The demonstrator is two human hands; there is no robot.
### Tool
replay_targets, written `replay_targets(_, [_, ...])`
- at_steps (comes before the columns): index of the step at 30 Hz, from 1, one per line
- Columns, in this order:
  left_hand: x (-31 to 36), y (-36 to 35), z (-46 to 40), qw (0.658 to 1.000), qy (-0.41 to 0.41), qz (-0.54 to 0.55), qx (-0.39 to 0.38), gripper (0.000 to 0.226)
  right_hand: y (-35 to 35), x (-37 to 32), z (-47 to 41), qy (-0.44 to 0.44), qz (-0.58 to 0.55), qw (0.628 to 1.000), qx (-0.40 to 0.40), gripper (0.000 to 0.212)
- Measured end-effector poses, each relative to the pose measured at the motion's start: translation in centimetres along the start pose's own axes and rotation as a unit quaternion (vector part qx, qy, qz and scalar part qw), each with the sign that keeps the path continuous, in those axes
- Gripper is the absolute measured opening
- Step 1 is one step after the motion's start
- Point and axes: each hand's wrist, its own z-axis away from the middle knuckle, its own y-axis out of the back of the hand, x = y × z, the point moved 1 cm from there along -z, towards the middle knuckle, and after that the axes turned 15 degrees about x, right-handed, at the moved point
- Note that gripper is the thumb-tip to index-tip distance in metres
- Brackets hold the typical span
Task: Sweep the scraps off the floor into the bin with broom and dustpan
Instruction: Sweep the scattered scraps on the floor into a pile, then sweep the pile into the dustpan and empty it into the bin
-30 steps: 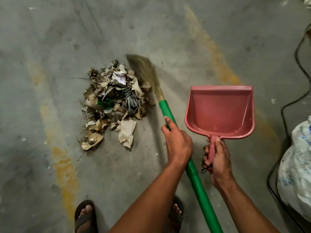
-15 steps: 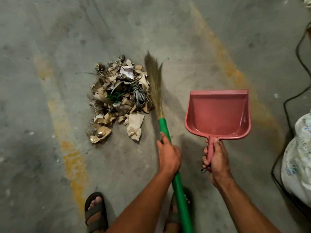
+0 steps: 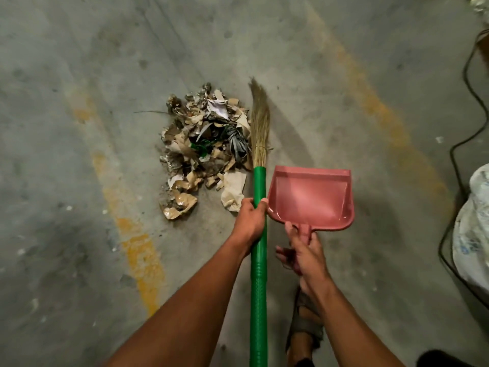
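A heap of scraps point(image 3: 203, 149), torn brown paper, grey strips and a bit of green string, lies on the concrete floor at the centre. My left hand point(image 3: 251, 221) grips the green handle of the broom point(image 3: 258, 260), held almost upright. Its straw bristles point(image 3: 259, 128) rest against the heap's right edge. My right hand point(image 3: 304, 252) holds the pink dustpan point(image 3: 312, 197) by its short handle, just right of the broom and above the floor. The pan is empty.
A white printed sack point(image 3: 473, 229) stands at the right edge, with a black cable point(image 3: 457, 144) running along the floor beside it. Faded yellow paint lines point(image 3: 137, 250) cross the floor. My sandalled right foot point(image 3: 304, 321) shows below my right arm.
The broom has swung from a slant to nearly vertical, its bristles now on the heap's right edge. The dustpan has moved left, close to the broom handle.
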Motion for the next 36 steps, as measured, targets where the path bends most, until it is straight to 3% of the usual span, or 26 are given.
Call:
replay_targets(2, [-0.4,0.7,-0.1,0.999,0.028,-0.002,-0.018,0.047,-2.9,0.3,1.1,-0.026,-0.054,0.998,-0.033,0.067])
replay_targets(4, [-1.2,1.1,-0.7,1.000,0.014,-0.020,0.001,0.068,-5.1,0.4,1.9,-0.028,-0.084,0.995,-0.040,0.078])
replay_targets(8, [-0.4,3.0,-1.6,0.997,-0.016,-0.065,0.026,0.070,-7.4,0.1,3.3,-0.018,-0.096,0.995,-0.023,0.057])
replay_targets(12, [0.0,3.5,-6.7,0.996,-0.011,-0.086,0.013,0.091,-8.7,-0.6,4.9,0.008,-0.082,0.996,-0.033,0.066])
replay_targets(15, [2.3,3.4,-11.0,0.993,-0.032,-0.114,0.000,0.094,-9.7,-0.4,6.3,0.041,-0.058,0.997,-0.020,0.065])
replay_targets(17, [6.2,4.8,-9.6,0.996,-0.025,-0.087,-0.024,0.086,-10.1,0.3,7.1,0.056,-0.035,0.998,-0.015,0.065])
replay_targets(20, [8.2,5.3,-8.7,0.994,-0.017,-0.100,-0.048,0.046,-10.5,1.6,8.0,0.063,-0.022,0.998,-0.017,0.064])
replay_targets(22, [7.9,5.5,-9.0,0.990,-0.028,-0.137,-0.032,0.059,-10.7,2.2,8.7,0.061,-0.038,0.997,-0.015,0.059])
replay_targets(25, [7.0,6.1,-10.6,0.977,-0.082,-0.196,0.000,0.084,-11.1,2.8,9.2,0.032,-0.068,0.997,0.011,0.030])
replay_targets(27, [8.2,8.2,-9.3,0.970,-0.114,-0.216,0.006,0.072,-10.9,2.9,8.7,0.020,-0.048,0.998,0.041,0.023])
replay_targets(30, [8.6,10.2,-9.6,0.975,-0.104,-0.195,0.024,0.048,-10.4,2.2,7.6,0.015,-0.002,0.997,0.080,0.037])
replay_targets(36, [8.8,12.4,-12.7,0.976,-0.143,-0.151,0.062,0.035,-10.2,-1.3,1.7,0.024,0.114,0.990,0.075,0.041])
